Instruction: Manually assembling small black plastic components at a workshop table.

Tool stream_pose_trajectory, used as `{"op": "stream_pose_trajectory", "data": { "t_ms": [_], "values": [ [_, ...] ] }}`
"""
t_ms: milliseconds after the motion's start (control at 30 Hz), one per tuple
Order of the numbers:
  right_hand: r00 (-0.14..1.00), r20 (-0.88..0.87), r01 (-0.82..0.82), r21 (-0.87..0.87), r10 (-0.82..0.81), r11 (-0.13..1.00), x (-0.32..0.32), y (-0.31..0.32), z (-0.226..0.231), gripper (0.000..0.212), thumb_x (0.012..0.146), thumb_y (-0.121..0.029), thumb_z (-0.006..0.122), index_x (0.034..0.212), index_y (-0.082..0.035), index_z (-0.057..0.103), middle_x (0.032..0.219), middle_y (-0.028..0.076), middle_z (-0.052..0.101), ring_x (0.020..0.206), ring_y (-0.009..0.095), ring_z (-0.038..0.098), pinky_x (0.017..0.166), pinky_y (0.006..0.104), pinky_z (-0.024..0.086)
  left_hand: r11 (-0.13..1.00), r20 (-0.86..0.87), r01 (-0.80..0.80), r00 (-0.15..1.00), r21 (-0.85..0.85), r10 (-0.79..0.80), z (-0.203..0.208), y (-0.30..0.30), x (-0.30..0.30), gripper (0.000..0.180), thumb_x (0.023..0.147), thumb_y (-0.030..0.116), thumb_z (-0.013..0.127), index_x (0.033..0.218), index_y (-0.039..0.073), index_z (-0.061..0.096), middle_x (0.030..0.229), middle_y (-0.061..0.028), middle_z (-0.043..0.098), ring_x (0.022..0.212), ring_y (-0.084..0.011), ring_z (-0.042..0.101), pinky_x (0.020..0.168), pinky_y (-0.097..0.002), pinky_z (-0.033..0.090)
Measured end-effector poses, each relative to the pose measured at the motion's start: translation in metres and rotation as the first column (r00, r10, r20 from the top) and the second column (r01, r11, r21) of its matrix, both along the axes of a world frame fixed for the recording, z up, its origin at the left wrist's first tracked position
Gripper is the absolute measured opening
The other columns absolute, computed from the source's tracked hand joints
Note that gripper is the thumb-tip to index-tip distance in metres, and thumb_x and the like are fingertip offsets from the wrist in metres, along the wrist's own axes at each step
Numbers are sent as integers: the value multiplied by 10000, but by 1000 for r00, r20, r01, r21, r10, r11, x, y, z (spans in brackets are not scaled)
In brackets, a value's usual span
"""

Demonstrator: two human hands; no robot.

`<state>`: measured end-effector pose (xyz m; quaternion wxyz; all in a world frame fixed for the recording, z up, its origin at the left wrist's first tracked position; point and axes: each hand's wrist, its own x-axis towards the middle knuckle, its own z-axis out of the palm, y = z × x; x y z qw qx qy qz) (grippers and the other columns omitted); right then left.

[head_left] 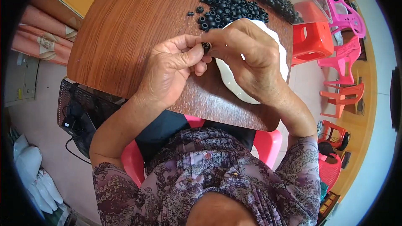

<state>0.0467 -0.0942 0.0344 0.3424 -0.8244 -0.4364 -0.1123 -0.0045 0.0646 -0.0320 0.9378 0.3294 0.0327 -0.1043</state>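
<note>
Between the thumb and fingers of my left hand [169, 67] is a small round black part [206, 47], its hollow end turned up with a thin gold-coloured ring inside. My right hand [253, 54] meets it from the right, thumb and index finger pinched at its edge. Whatever those fingertips hold is hidden. Under my right hand lies a white plate [232, 81] with a wavy rim, partly covered by the hand and wrist. Just beyond both hands spreads a heap of similar black parts [230, 8], with a few loose ones at its left.
The brown wood-grain table [134, 25] has a rounded left side. A clear plastic bin [312, 0] with more black parts stands at the far right. A red stool [310, 37] and pink chairs [341, 14] are on the right. A black basket [75, 113] sits below the table's left edge.
</note>
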Motion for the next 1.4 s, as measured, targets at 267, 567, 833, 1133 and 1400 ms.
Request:
{"op": "stream_pose_trajectory", "data": {
  "t_ms": [267,567,833,1133,1400],
  "values": [
    [966,235,-119,52,104,992,8,1,-12,263,599,69,694,850,-1,660,735,86,589,641,208,569,535,285,441,996,12,21,1000,-85,-20,-2,2,1,183,877,107,587,980,-44,585,832,-106,613,684,-133,524,659,-243,416],
    [986,87,-139,-17,140,990,9,6,-8,217,662,37,638,877,11,650,749,100,601,683,241,583,586,317,466,995,-41,-19,999,-101,15,-7,9,4,154,884,98,566,957,-37,569,841,-92,596,684,-134,511,661,-262,411],
    [973,232,17,-174,24,985,81,39,-35,171,650,-11,638,813,-52,668,738,87,607,732,292,583,655,368,474,983,83,10,997,-183,5,-23,35,12,133,890,109,551,929,-17,556,808,-80,554,653,-125,472,665,-287,388],
    [885,419,-14,-410,201,912,91,66,-52,156,603,-59,619,756,-78,642,748,133,594,772,315,574,672,410,475,976,121,9,993,-219,18,-26,35,13,137,888,100,550,942,-26,554,828,-90,565,658,-134,484,676,-302,399],
    [977,-200,-69,58,79,996,57,31,-24,136,689,-12,635,822,-35,649,724,117,606,711,248,596,634,352,461,988,112,13,994,-155,4,-21,29,12,136,879,90,567,948,-27,571,820,-94,588,653,-135,506,666,-285,414]
  ]
}}
